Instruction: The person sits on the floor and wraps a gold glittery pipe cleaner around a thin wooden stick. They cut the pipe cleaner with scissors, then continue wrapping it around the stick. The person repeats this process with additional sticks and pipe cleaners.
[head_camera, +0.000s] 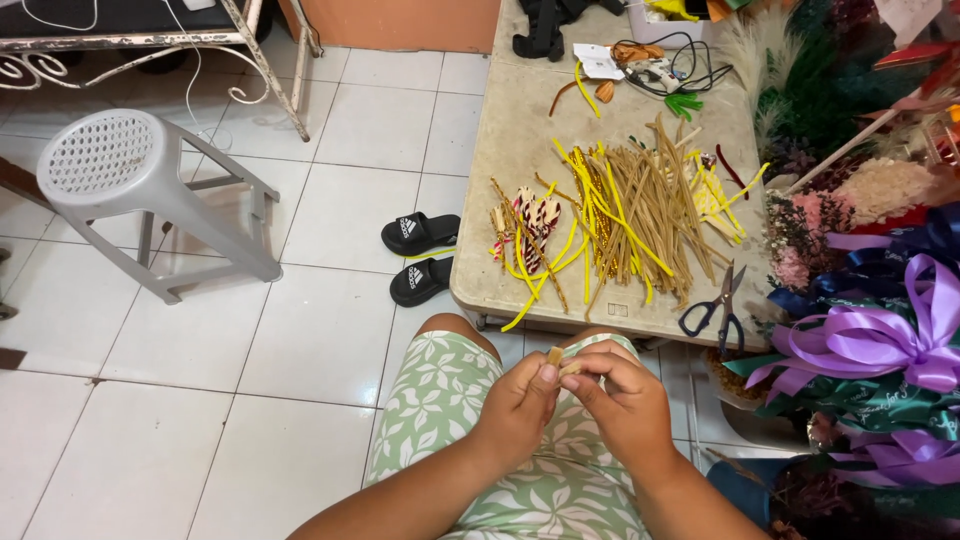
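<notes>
Fingers (548, 375) of both our hands pinch one tan strip (556, 356) below the table (520, 130), where most strips (650, 205) lie unworked.

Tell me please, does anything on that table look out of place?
One yellow strip hangs over the table front edge, loose from the main pile. Scissors lie near that edge.
</notes>
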